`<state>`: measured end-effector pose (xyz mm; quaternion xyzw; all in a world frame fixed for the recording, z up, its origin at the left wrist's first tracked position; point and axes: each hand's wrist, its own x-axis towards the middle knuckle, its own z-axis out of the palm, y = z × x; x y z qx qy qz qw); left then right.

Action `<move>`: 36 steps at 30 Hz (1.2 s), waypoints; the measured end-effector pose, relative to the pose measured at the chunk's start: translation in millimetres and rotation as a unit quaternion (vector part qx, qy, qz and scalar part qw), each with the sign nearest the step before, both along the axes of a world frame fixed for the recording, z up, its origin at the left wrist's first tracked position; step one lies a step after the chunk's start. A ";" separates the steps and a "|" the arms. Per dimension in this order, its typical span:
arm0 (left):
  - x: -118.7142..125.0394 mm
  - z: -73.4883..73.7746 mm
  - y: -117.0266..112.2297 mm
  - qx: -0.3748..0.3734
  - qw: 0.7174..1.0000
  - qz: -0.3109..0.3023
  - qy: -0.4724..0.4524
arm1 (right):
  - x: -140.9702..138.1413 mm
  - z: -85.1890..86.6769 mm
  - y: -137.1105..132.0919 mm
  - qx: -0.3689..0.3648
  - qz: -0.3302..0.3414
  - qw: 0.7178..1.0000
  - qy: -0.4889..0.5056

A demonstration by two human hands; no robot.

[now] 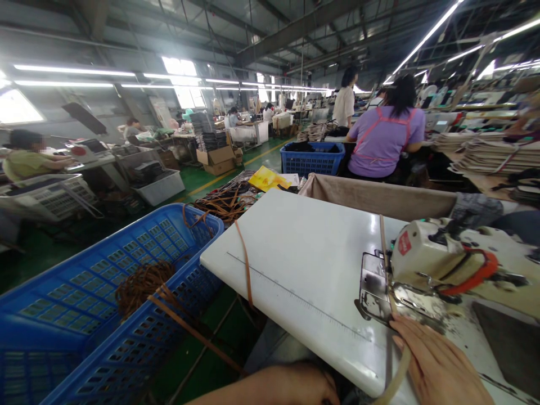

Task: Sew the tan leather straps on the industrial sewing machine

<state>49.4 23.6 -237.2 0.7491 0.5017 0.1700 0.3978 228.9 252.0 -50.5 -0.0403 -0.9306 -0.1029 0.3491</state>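
Observation:
My right hand [441,360] lies on the white table in front of the sewing machine [426,253]. Between its thumb and fingers passes a narrow tan strap [399,374], with one end bending down over the table's front edge. Beyond my fingertips the strap runs along the metal plate [373,284] beside the machine's foot and on toward the far edge. My left hand [310,385] is low at the bottom of the view, below the table edge, and its fingers are hidden. A separate thin brown strap [244,259] lies across the table's left part.
A blue basket [185,216] holding a tangle of brown straps [143,287] stands left of the white table [295,247], which carries a printed ruler. Behind the table are a fabric-lined bin [371,194] and another blue basket [312,160]. A person in purple [383,135] sits ahead.

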 end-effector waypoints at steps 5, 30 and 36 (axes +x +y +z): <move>-1.0 -2.1 2.1 0.005 1.000 -0.002 -0.001 | 0.0 0.7 1.5 -0.003 -0.002 1.000 -0.011; 17.5 43.8 -11.6 -0.113 0.982 0.148 -0.029 | 4.5 24.0 -29.0 -0.114 -0.074 0.989 -0.057; 19.1 48.7 -12.3 -0.127 0.981 0.147 -0.018 | 3.9 20.2 -31.0 -0.138 -0.080 0.986 -0.044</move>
